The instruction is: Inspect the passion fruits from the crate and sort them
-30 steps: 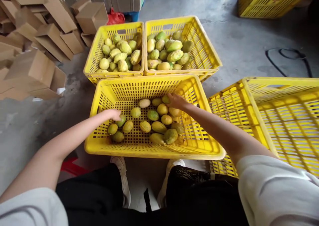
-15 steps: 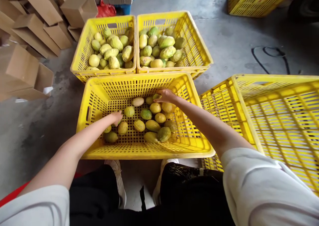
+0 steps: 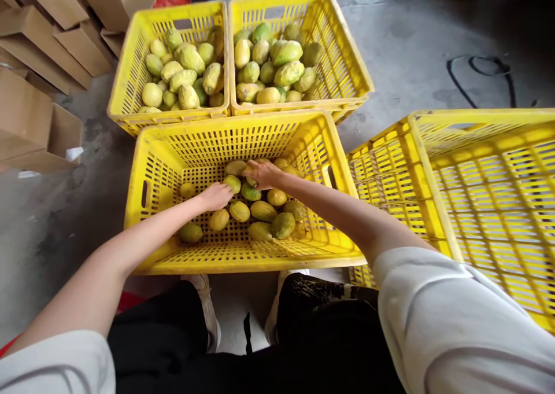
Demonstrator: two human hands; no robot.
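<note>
Both hands reach into the near yellow crate (image 3: 173, 262), where several yellow-green fruits lie on the perforated bottom. My left hand (image 3: 217, 197) is at a round green-yellow fruit (image 3: 233, 184); its fingertips are partly hidden, so a grip cannot be made out. Beside it, my right hand (image 3: 261, 174) curls over a fruit whose greenish side shows under the fingers. A pale oval fruit (image 3: 235, 167) touches the right fingertips, and a greener fruit (image 3: 251, 192) lies just below that hand. Nearer me are a yellow fruit (image 3: 240, 211) and a large green one (image 3: 283, 225).
Behind stand two crates of fruit, one at left (image 3: 169, 115) and one at right (image 3: 303, 105). Another yellow crate (image 3: 433, 197) is at the right. Cardboard boxes (image 3: 26, 110) fill the upper left. A black cable (image 3: 489, 70) lies on the floor.
My left hand has moved right, toward the crate's middle. My right hand has moved left, and the two hands are now close together. The view has tilted down slightly.
</note>
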